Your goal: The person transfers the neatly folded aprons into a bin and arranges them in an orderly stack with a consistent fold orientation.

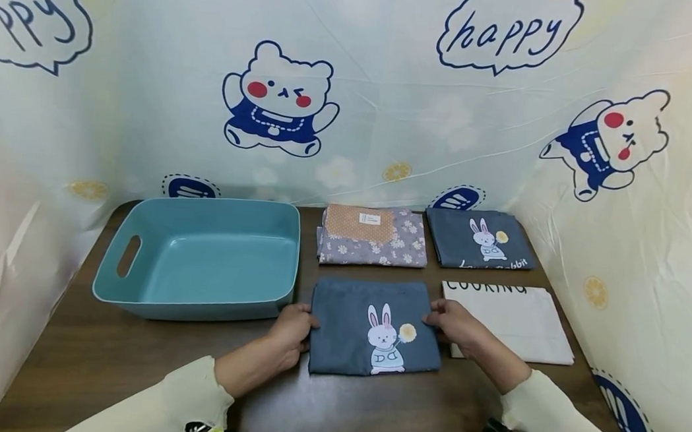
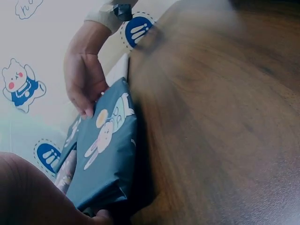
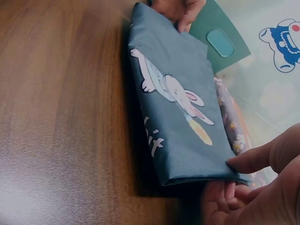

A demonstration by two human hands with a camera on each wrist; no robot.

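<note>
A folded dark blue-grey cloth with a rabbit print (image 1: 345, 328) lies between my two hands in the head view. My left hand (image 1: 293, 330) pinches its left edge. At the opposite edge my right hand (image 1: 455, 323) pinches it, thumb on top and fingers underneath in the right wrist view. In that view, the near side of the cloth (image 3: 187, 159) stands above the wooden table with a dark shadow under it. The left wrist view shows its folded layers at the near corner (image 2: 105, 187); part of my left hand is cut off there.
A teal plastic basin (image 1: 215, 307) with a handle slot stands on the wooden table (image 1: 152, 363) at left. Behind the held cloth lie a folded floral cloth (image 1: 379, 251) and another rabbit-print cloth (image 1: 454, 242). A folded white cloth with "COOKING" lettering (image 1: 529, 326) lies at right. Printed curtains surround the table.
</note>
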